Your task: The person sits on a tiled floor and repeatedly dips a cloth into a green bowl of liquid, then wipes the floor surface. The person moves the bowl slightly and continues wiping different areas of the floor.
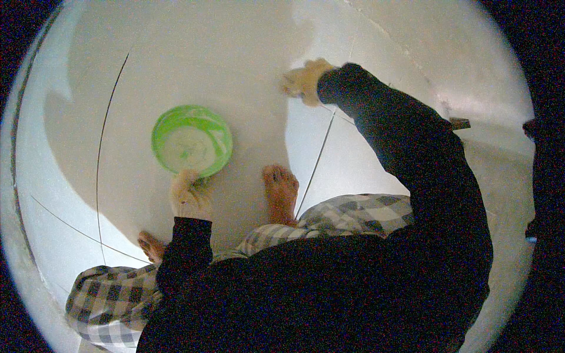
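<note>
A round green basin (222,154) with whitish, cloudy contents stands on the pale tiled floor left of centre. At its near rim is my left hand (191,193), fingers closed over the edge; the hand looks pale, perhaps gloved. My right arm reaches far forward in a dark sleeve. At its end, my right hand (307,81) is low over the floor, to the right of the basin and well apart from it. Its fingers are blurred and bunched, and whether they hold anything does not show.
My bare feet, one by the left wrist and another foot (280,191) right of the basin, are on the tiles. Checked trousers (353,212) cover my bent legs. A small brown object (459,123) lies beyond my right sleeve. Dark shadow falls around the basin.
</note>
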Demonstrator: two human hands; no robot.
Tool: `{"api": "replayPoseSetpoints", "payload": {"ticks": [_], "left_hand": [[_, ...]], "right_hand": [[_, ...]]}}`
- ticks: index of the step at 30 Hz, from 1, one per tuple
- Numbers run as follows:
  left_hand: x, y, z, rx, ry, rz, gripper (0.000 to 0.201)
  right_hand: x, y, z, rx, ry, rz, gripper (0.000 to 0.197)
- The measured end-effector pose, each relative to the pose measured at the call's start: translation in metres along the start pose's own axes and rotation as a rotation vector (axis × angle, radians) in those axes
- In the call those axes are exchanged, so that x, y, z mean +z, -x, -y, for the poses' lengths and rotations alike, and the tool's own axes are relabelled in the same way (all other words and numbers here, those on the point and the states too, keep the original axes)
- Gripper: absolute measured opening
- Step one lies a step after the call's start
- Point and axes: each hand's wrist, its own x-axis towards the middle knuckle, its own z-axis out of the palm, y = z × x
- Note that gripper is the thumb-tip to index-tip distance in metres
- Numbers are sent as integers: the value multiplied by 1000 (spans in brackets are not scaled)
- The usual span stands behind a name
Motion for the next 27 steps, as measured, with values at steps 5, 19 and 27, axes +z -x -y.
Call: {"api": "replayPoseSetpoints", "payload": {"ticks": [5, 19, 27], "left_hand": [[19, 9, 4, 37, -109, 1, 40], [32, 6, -1, -119, -53, 95, 58], [16, -9, 15, -180, -307, 155, 63]], "right_hand": [[50, 70, -3, 212, -327, 300, 32], [109, 104, 6, -86, -2646, 158, 45], [60, 92, 61, -184, -2009, 241, 49]]}}
